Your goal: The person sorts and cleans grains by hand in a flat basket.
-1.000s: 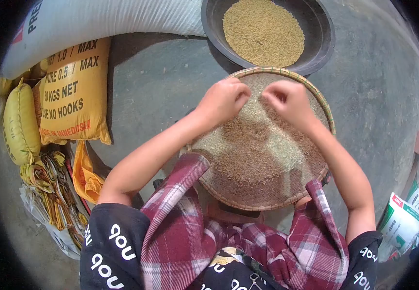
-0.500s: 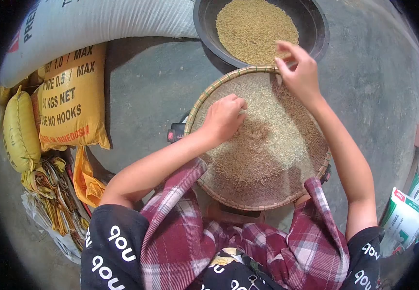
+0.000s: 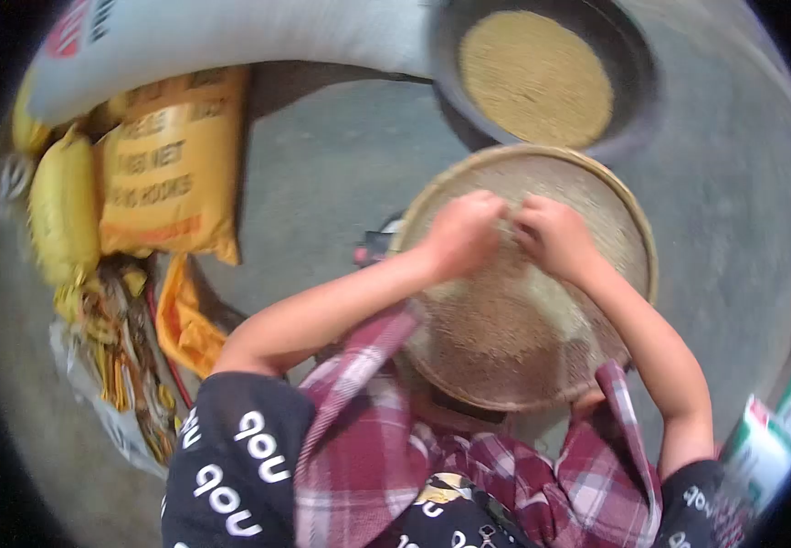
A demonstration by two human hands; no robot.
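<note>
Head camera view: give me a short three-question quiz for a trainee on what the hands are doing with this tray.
1. True or false: the left hand and right hand are both over the tray.
2. What lies just beyond the tray? A) a dark basin of grain; B) a bucket of water; C) a stack of plates.
3. What colour is the printed sack on the person's left?

Key: 1 true; 2 A; 3 yellow.
</note>
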